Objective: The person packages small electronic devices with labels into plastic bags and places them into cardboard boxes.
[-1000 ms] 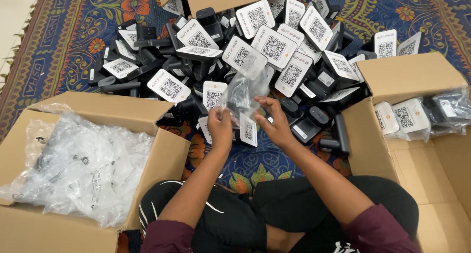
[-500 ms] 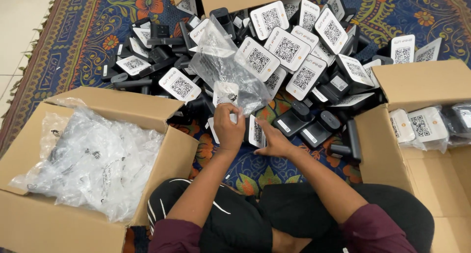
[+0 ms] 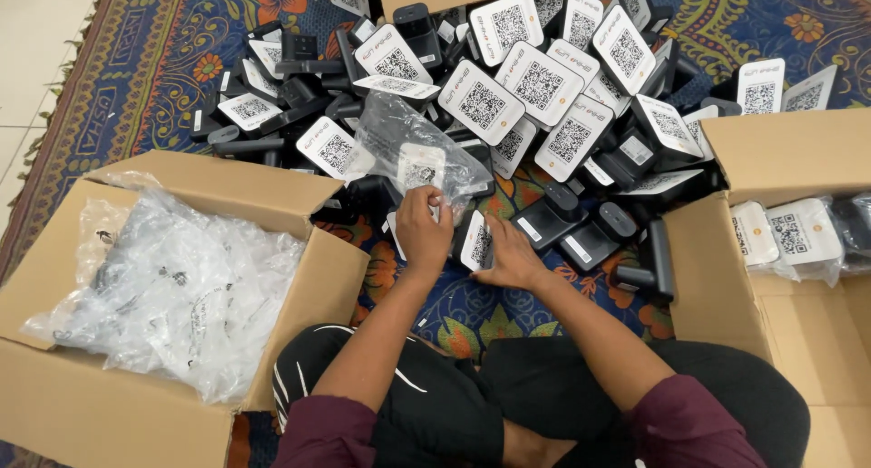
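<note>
Left hand (image 3: 423,232) pinches a clear bag (image 3: 413,155) with a white-faced stand inside, held just above the pile (image 3: 544,96) of black stands. Right hand (image 3: 510,259) lies flat and open on the rug (image 3: 136,60), fingers touching a loose stand (image 3: 478,243). Box (image 3: 299,205) of empty bags on the left.
</note>
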